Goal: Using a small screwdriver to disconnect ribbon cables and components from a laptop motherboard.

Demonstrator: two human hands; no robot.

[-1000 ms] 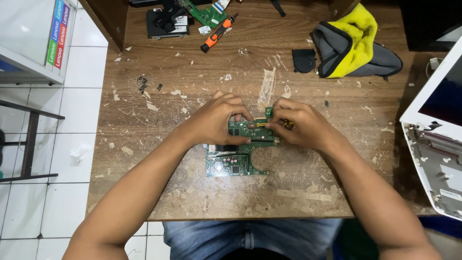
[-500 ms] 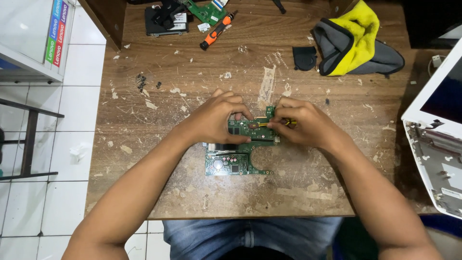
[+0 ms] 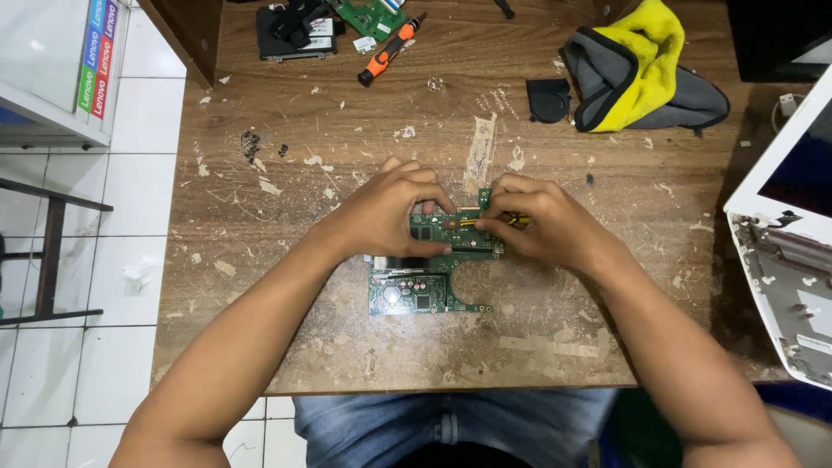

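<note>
Little change vs 1 s ago: both hands stay on the green circuit board (image 3: 429,277), mid-table (image 3: 260,217), same spot. Left hand (image 3: 390,212) presses down on the board's upper left edge, fingers curled over it. Right hand (image 3: 542,225) pinches a small yellow-handled tool (image 3: 494,222), tip on the board's top strip; it has only nudged slightly. Reads as fine work continuing at 1 point. Orange screwdriver (image 3: 390,54) and yellow-grey cloth (image 3: 641,69) lie untouched at the far edge.
</note>
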